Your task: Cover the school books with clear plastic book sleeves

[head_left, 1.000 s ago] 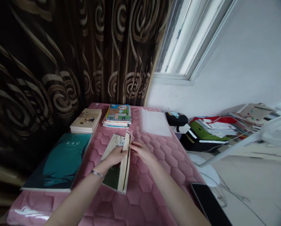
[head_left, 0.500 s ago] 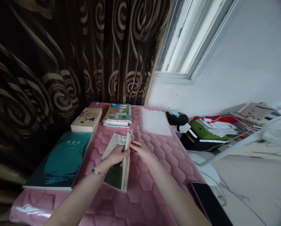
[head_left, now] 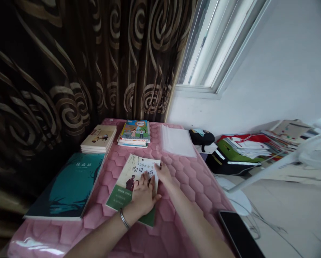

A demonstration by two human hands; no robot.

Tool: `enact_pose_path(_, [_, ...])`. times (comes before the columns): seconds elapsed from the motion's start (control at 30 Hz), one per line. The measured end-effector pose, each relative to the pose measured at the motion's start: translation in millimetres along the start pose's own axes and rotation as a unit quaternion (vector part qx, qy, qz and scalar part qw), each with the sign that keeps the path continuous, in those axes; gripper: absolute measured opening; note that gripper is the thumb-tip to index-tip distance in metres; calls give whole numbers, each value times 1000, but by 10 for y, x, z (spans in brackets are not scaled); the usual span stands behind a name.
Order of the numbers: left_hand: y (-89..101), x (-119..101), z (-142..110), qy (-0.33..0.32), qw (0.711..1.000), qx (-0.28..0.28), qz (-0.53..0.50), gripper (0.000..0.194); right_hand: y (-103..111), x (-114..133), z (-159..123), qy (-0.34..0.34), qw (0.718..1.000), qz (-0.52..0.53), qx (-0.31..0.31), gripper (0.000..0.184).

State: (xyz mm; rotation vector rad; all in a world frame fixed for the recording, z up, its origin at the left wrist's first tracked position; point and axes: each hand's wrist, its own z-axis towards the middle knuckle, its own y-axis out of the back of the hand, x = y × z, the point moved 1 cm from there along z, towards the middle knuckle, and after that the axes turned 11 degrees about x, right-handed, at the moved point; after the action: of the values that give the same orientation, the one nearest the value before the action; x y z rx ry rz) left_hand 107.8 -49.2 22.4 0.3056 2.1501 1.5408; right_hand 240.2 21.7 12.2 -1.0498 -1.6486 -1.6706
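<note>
A book with a cream and green cover [head_left: 121, 194] lies closed and face up on the pink quilted table cover [head_left: 117, 236]. My left hand [head_left: 143, 195], with a silver bracelet at the wrist, rests flat on the cover, its fingers spread over the middle. At the book's upper right edge, my right hand [head_left: 164, 174] is closed on the border, fingertips on the cover; its underside is hidden. To the left lies a large teal book [head_left: 71, 186].
Behind it sits a stack of beige books [head_left: 99, 138]. Schoolbooks with a colourful cover [head_left: 135, 132] are piled at the back. Clear plastic sleeves [head_left: 178, 140] lie at the far right. A phone [head_left: 239, 233] is at the right edge, near a white fan stand [head_left: 268, 168].
The book was partly raised with its cover tilted; now it lies flat. My left hand has moved from the page edges onto the cover. My right hand stays by the right edge.
</note>
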Motion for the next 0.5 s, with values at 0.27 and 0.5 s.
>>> enact_pose_path(0.27, [-182, 66, -4, -8, 998, -62, 4, 66, -312, 221, 64, 115, 911, -381, 104, 52])
enact_pose_path(0.5, [-269, 22, 29, -2, 997, -77, 31, 74, -247, 26, 466, 66, 912, -377, 151, 63])
